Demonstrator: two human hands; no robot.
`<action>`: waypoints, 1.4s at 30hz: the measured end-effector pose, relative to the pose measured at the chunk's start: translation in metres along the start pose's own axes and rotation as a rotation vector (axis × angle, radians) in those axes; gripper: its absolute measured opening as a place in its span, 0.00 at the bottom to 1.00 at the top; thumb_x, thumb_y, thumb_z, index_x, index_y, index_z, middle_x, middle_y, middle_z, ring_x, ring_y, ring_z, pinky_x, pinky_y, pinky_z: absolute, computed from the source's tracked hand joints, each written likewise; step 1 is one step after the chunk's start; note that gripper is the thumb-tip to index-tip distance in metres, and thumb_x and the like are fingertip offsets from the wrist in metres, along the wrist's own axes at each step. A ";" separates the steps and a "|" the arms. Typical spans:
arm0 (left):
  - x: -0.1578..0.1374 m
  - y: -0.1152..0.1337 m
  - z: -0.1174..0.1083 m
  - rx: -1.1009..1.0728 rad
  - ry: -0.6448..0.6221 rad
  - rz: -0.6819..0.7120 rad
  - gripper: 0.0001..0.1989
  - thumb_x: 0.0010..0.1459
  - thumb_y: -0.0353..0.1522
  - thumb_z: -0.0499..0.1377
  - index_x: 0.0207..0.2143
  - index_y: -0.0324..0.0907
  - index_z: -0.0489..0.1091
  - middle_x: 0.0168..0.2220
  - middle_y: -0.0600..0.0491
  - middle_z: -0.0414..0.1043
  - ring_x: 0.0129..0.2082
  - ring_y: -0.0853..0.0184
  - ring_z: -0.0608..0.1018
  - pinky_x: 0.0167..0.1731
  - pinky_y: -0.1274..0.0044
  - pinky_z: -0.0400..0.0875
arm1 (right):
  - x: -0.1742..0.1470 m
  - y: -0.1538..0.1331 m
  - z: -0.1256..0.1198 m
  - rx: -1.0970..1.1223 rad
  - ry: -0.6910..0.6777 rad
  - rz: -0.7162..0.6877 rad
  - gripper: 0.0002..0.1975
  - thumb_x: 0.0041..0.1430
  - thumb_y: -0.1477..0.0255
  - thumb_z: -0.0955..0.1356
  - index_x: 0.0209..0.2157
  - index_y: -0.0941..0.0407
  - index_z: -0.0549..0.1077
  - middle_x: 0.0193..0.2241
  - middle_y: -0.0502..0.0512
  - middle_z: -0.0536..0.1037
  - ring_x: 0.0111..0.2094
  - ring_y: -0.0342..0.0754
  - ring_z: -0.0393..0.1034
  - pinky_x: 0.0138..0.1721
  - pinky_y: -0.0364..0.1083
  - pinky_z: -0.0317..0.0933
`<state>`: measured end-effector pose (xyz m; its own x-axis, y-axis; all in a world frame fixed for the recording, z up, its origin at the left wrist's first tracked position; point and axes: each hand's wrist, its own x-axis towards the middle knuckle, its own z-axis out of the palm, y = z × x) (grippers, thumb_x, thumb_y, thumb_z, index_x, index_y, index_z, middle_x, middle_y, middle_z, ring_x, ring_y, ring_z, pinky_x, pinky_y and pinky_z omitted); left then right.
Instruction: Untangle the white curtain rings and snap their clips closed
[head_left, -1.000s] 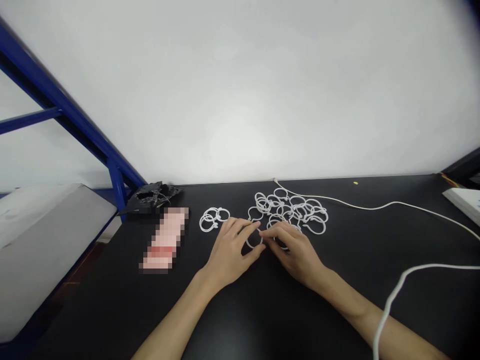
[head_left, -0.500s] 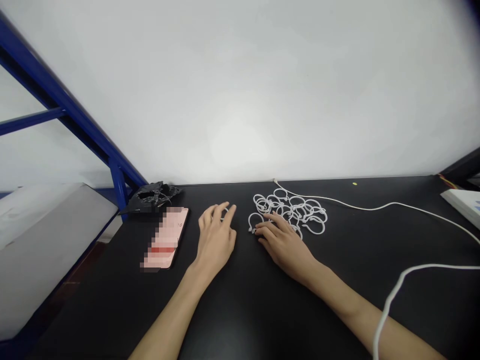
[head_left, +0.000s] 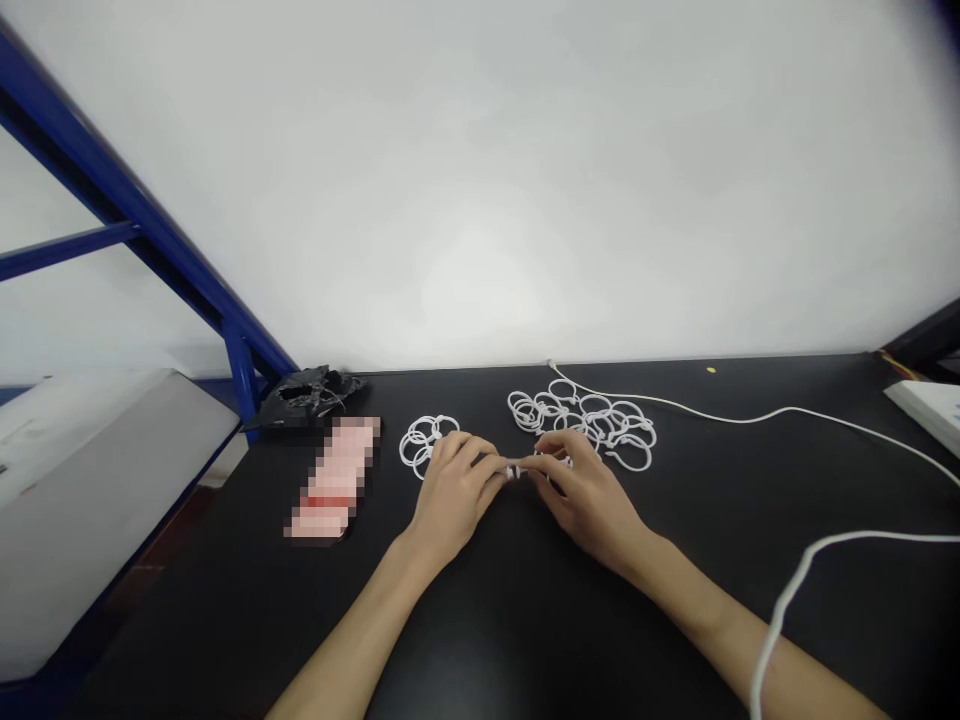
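Note:
My left hand (head_left: 456, 495) and my right hand (head_left: 592, 500) meet over the black table (head_left: 480, 620), both closed on one white plastic curtain ring (head_left: 513, 471). Its two knobbed ends show between my fingertips with a small dark gap between them; fingers hide most of its loop. Beyond my left hand lies a small group of white rings (head_left: 418, 437), partly covered by that hand. A larger heap of similar rings (head_left: 598, 405) spreads just behind my right hand, some of them overlapping and some open at the ends.
A phone (head_left: 334, 480) with a blurred screen lies left of my hands, in front of a crumpled black plastic bag (head_left: 307, 392). A white cable (head_left: 739, 417) crosses the right side and passes over my right forearm. A blue metal frame (head_left: 180, 270) rises at left.
My left hand has moved right, away from the small group of rings, uncovering it. My right hand has lifted a ring from the heap's near edge, and both hands now hold it.

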<state>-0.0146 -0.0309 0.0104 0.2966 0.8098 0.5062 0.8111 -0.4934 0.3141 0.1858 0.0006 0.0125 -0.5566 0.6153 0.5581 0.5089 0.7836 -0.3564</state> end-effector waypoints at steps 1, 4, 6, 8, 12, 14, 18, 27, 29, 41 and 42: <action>0.000 0.000 0.000 -0.013 0.022 0.006 0.05 0.64 0.31 0.57 0.37 0.43 0.73 0.36 0.52 0.74 0.39 0.63 0.68 0.42 0.67 0.66 | -0.001 -0.001 -0.001 0.020 -0.001 0.018 0.10 0.63 0.78 0.64 0.44 0.54 0.72 0.41 0.59 0.69 0.42 0.50 0.66 0.41 0.49 0.67; -0.001 0.003 0.000 -0.054 0.052 0.038 0.04 0.62 0.33 0.59 0.34 0.42 0.72 0.32 0.54 0.73 0.35 0.65 0.67 0.39 0.69 0.64 | -0.002 -0.005 -0.001 0.116 -0.055 0.033 0.12 0.62 0.74 0.66 0.48 0.55 0.70 0.38 0.57 0.70 0.39 0.48 0.68 0.41 0.49 0.68; -0.003 0.005 0.002 -0.075 0.042 0.062 0.04 0.61 0.32 0.61 0.32 0.42 0.72 0.31 0.54 0.73 0.34 0.65 0.67 0.38 0.70 0.63 | -0.003 -0.007 0.000 0.176 -0.073 0.050 0.13 0.63 0.73 0.66 0.49 0.55 0.68 0.36 0.56 0.72 0.37 0.47 0.69 0.40 0.48 0.68; -0.003 0.008 0.003 -0.087 0.019 0.076 0.06 0.60 0.33 0.62 0.30 0.42 0.71 0.29 0.55 0.72 0.34 0.65 0.67 0.38 0.70 0.63 | -0.004 -0.008 0.002 0.212 -0.061 0.059 0.10 0.64 0.72 0.65 0.47 0.55 0.69 0.35 0.55 0.73 0.36 0.46 0.70 0.39 0.46 0.68; -0.003 0.012 0.005 -0.116 -0.003 0.030 0.09 0.58 0.39 0.63 0.32 0.42 0.70 0.32 0.54 0.72 0.35 0.64 0.68 0.39 0.69 0.65 | -0.006 -0.006 0.004 0.213 -0.027 0.038 0.07 0.67 0.73 0.63 0.44 0.54 0.70 0.34 0.53 0.75 0.34 0.44 0.71 0.36 0.44 0.67; -0.003 0.012 0.004 -0.134 -0.008 -0.056 0.17 0.54 0.43 0.65 0.40 0.42 0.70 0.38 0.52 0.72 0.40 0.62 0.70 0.44 0.67 0.66 | -0.006 -0.003 0.004 0.195 -0.001 0.039 0.07 0.67 0.73 0.63 0.44 0.54 0.70 0.33 0.53 0.75 0.33 0.44 0.71 0.34 0.43 0.67; -0.001 0.012 -0.002 -0.182 -0.125 -0.172 0.34 0.51 0.48 0.65 0.56 0.44 0.63 0.51 0.49 0.69 0.51 0.57 0.69 0.54 0.62 0.63 | -0.005 0.001 0.002 0.186 0.038 0.025 0.07 0.68 0.74 0.62 0.42 0.55 0.70 0.32 0.53 0.75 0.32 0.44 0.71 0.34 0.43 0.67; 0.000 0.012 -0.007 -0.251 -0.189 -0.155 0.23 0.56 0.43 0.63 0.52 0.45 0.68 0.42 0.52 0.74 0.44 0.61 0.70 0.50 0.65 0.65 | -0.003 0.000 -0.001 0.212 0.033 -0.015 0.05 0.66 0.73 0.64 0.42 0.54 0.70 0.34 0.54 0.75 0.34 0.44 0.71 0.35 0.43 0.67; 0.000 0.013 -0.006 -0.250 -0.179 -0.153 0.24 0.55 0.44 0.64 0.51 0.44 0.69 0.41 0.52 0.74 0.43 0.61 0.70 0.48 0.65 0.66 | -0.003 -0.001 -0.001 0.233 0.037 0.009 0.03 0.66 0.72 0.65 0.40 0.54 0.70 0.33 0.54 0.74 0.33 0.44 0.71 0.34 0.43 0.67; 0.000 0.018 -0.003 -0.253 -0.194 -0.112 0.19 0.57 0.41 0.63 0.49 0.44 0.69 0.41 0.52 0.74 0.43 0.61 0.70 0.46 0.67 0.68 | -0.005 0.000 0.000 0.251 0.033 0.084 0.02 0.66 0.71 0.65 0.37 0.53 0.69 0.30 0.50 0.74 0.30 0.43 0.70 0.34 0.42 0.66; 0.001 0.017 -0.003 -0.230 -0.162 -0.110 0.18 0.58 0.40 0.62 0.49 0.44 0.69 0.42 0.51 0.73 0.44 0.61 0.70 0.47 0.67 0.68 | -0.005 0.002 -0.001 0.216 0.028 0.090 0.03 0.66 0.70 0.65 0.41 0.53 0.69 0.32 0.51 0.75 0.32 0.44 0.71 0.35 0.43 0.66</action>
<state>-0.0019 -0.0397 0.0186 0.3049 0.8932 0.3306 0.7128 -0.4442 0.5427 0.1898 -0.0012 0.0097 -0.4951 0.6834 0.5366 0.4013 0.7276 -0.5564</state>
